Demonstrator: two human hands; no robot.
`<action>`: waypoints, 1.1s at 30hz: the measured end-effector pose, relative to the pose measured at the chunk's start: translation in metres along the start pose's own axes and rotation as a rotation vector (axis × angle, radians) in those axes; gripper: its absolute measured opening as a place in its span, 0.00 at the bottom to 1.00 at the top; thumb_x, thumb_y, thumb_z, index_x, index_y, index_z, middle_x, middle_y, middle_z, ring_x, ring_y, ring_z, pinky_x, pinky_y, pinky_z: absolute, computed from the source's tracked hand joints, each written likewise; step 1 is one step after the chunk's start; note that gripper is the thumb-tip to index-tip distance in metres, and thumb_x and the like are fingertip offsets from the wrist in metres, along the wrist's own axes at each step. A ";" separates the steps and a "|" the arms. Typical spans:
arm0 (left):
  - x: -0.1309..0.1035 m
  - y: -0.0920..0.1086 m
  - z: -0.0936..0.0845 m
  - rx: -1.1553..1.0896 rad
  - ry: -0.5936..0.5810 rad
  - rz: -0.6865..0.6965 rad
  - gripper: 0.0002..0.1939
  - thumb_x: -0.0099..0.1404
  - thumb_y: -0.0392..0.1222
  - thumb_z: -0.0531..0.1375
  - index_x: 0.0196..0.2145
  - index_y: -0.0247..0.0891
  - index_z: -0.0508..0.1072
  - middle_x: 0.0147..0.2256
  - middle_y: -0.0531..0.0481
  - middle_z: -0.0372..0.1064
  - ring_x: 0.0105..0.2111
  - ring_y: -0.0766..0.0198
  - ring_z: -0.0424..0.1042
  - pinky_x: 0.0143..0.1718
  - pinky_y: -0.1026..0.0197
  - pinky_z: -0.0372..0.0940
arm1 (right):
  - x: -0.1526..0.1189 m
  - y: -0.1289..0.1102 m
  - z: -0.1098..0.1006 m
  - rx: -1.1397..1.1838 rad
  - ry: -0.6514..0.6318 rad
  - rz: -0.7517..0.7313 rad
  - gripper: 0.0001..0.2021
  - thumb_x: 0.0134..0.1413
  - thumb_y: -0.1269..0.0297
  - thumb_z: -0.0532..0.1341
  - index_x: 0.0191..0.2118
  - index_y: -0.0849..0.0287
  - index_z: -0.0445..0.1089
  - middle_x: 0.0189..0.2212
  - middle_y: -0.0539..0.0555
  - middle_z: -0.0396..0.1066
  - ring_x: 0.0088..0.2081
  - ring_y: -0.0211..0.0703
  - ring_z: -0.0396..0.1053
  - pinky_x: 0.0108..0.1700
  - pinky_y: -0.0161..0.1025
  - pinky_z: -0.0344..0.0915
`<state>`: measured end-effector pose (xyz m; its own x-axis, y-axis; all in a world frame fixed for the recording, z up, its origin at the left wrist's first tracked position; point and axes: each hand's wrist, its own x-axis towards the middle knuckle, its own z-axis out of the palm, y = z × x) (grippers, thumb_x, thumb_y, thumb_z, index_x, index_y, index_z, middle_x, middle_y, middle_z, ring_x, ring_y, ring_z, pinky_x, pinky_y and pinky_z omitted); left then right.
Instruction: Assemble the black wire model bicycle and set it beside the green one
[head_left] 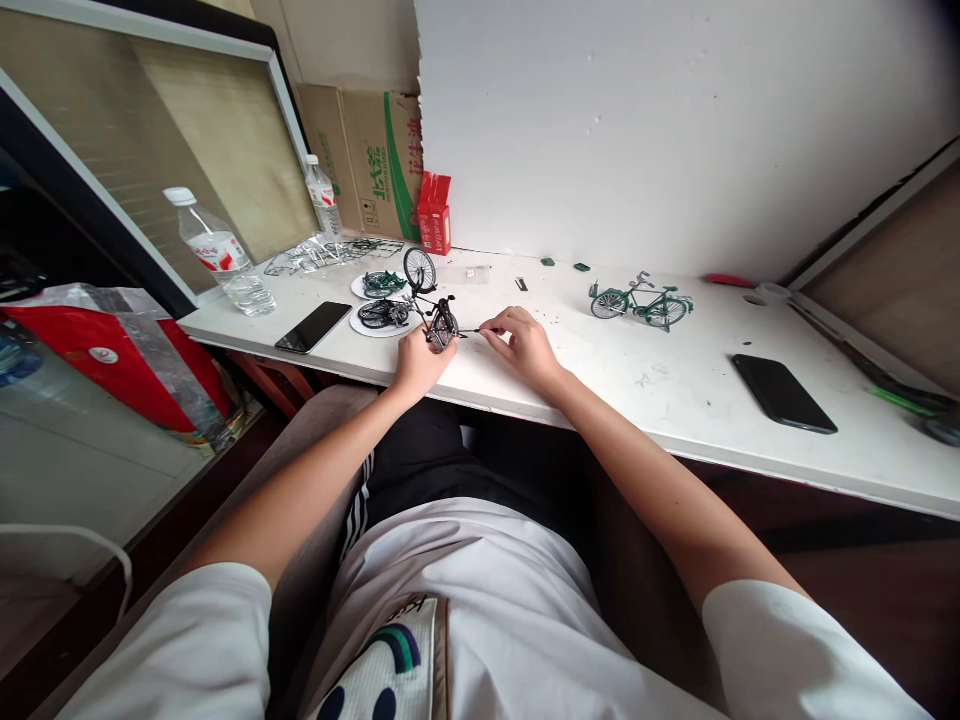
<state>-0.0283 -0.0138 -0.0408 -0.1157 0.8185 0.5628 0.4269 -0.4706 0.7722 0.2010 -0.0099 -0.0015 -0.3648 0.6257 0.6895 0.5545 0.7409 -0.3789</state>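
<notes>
My left hand is closed on a small black model bicycle, tilted so that one wheel points up and the other sits by my fingers. Between the thumb and fingers of my right hand is a thin dark screwdriver-like tool, its tip reaching toward the lower wheel. Whether the tip touches the bicycle I cannot tell. Just behind my left hand, black bicycle parts rest on one white plate and green parts on another.
A green model bicycle stands to the right. Phones lie at the left and right. At the back left are water bottles, a red box and a cardboard carton. The table's front edge is close to my lap.
</notes>
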 end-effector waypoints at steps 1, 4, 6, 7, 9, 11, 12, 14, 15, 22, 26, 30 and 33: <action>0.000 0.000 0.000 0.005 0.002 0.006 0.10 0.63 0.43 0.72 0.39 0.38 0.78 0.38 0.42 0.83 0.34 0.54 0.83 0.37 0.57 0.76 | 0.000 0.000 0.000 -0.008 0.001 0.002 0.19 0.78 0.48 0.58 0.45 0.55 0.82 0.41 0.60 0.80 0.46 0.56 0.75 0.47 0.51 0.73; -0.001 0.000 0.000 0.004 -0.001 0.008 0.10 0.63 0.43 0.72 0.39 0.38 0.78 0.38 0.41 0.84 0.34 0.53 0.83 0.37 0.57 0.77 | 0.000 0.000 0.000 -0.045 0.000 0.016 0.21 0.78 0.47 0.58 0.45 0.56 0.82 0.41 0.61 0.81 0.45 0.56 0.76 0.46 0.50 0.72; -0.001 0.001 0.000 -0.004 -0.011 0.002 0.10 0.63 0.43 0.71 0.40 0.38 0.79 0.38 0.41 0.84 0.33 0.53 0.83 0.38 0.56 0.77 | 0.000 -0.001 0.000 -0.085 -0.008 0.030 0.22 0.78 0.47 0.57 0.44 0.57 0.82 0.41 0.61 0.82 0.44 0.55 0.77 0.46 0.49 0.71; -0.001 0.002 0.000 -0.005 -0.012 0.001 0.10 0.63 0.43 0.71 0.40 0.38 0.79 0.38 0.41 0.84 0.33 0.54 0.83 0.38 0.56 0.78 | -0.001 -0.002 0.000 -0.106 -0.011 0.036 0.22 0.78 0.47 0.57 0.44 0.57 0.82 0.41 0.61 0.82 0.44 0.55 0.77 0.45 0.49 0.71; -0.002 0.004 0.000 0.009 -0.010 0.004 0.10 0.63 0.43 0.71 0.39 0.37 0.79 0.38 0.41 0.84 0.33 0.54 0.83 0.39 0.56 0.77 | -0.001 -0.004 -0.001 -0.146 -0.015 0.047 0.23 0.79 0.47 0.57 0.43 0.58 0.82 0.40 0.61 0.83 0.42 0.54 0.78 0.45 0.48 0.69; -0.002 0.006 0.000 0.028 -0.004 0.012 0.09 0.63 0.42 0.71 0.38 0.37 0.78 0.37 0.42 0.83 0.33 0.54 0.82 0.39 0.56 0.77 | -0.002 -0.005 -0.001 -0.182 -0.024 0.069 0.24 0.79 0.46 0.56 0.42 0.59 0.82 0.39 0.61 0.83 0.40 0.54 0.78 0.44 0.47 0.68; -0.002 0.007 0.000 0.032 -0.004 0.015 0.09 0.63 0.42 0.71 0.38 0.37 0.78 0.37 0.42 0.83 0.33 0.54 0.82 0.39 0.56 0.76 | -0.002 -0.006 -0.001 -0.199 -0.031 0.082 0.25 0.79 0.46 0.55 0.42 0.59 0.82 0.39 0.61 0.83 0.40 0.54 0.78 0.43 0.46 0.67; -0.003 0.009 0.000 0.027 -0.005 0.015 0.09 0.62 0.43 0.71 0.38 0.37 0.79 0.36 0.42 0.83 0.33 0.55 0.81 0.39 0.56 0.76 | -0.002 -0.006 -0.001 -0.234 -0.048 0.102 0.26 0.80 0.45 0.54 0.40 0.58 0.81 0.38 0.61 0.83 0.39 0.53 0.78 0.42 0.45 0.65; -0.003 0.009 0.000 0.021 -0.005 0.014 0.09 0.62 0.43 0.71 0.38 0.37 0.79 0.37 0.42 0.83 0.33 0.55 0.81 0.39 0.57 0.76 | -0.002 -0.006 -0.001 -0.252 -0.059 0.109 0.27 0.80 0.45 0.53 0.39 0.58 0.81 0.37 0.61 0.82 0.38 0.53 0.78 0.41 0.45 0.64; -0.003 0.011 -0.001 0.025 -0.015 0.016 0.10 0.63 0.44 0.71 0.38 0.38 0.79 0.36 0.43 0.83 0.31 0.56 0.80 0.38 0.56 0.75 | 0.000 -0.008 -0.001 -0.337 -0.164 0.125 0.28 0.82 0.48 0.47 0.37 0.58 0.74 0.37 0.61 0.79 0.38 0.52 0.74 0.39 0.44 0.59; -0.004 0.013 0.000 0.030 -0.023 0.022 0.09 0.62 0.43 0.71 0.38 0.38 0.78 0.35 0.43 0.83 0.31 0.56 0.80 0.37 0.57 0.74 | -0.001 -0.015 -0.001 -0.321 -0.263 0.115 0.25 0.83 0.50 0.43 0.42 0.57 0.71 0.41 0.62 0.78 0.42 0.54 0.72 0.39 0.44 0.60; -0.005 0.014 0.000 0.070 -0.013 0.039 0.09 0.62 0.43 0.72 0.37 0.39 0.78 0.34 0.44 0.82 0.30 0.58 0.78 0.35 0.59 0.72 | -0.003 -0.020 -0.001 -0.271 -0.288 0.113 0.18 0.81 0.50 0.48 0.50 0.58 0.67 0.46 0.64 0.77 0.48 0.58 0.72 0.40 0.45 0.62; -0.005 0.014 -0.001 0.078 -0.013 0.041 0.09 0.62 0.43 0.71 0.37 0.39 0.77 0.34 0.45 0.82 0.30 0.58 0.78 0.34 0.59 0.72 | -0.005 -0.019 -0.001 -0.205 -0.278 0.110 0.13 0.79 0.54 0.51 0.53 0.58 0.64 0.48 0.65 0.76 0.48 0.57 0.72 0.40 0.46 0.64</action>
<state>-0.0224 -0.0244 -0.0324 -0.0852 0.8036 0.5891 0.4996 -0.4771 0.7230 0.1933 -0.0268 0.0031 -0.4683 0.7622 0.4470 0.7298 0.6188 -0.2907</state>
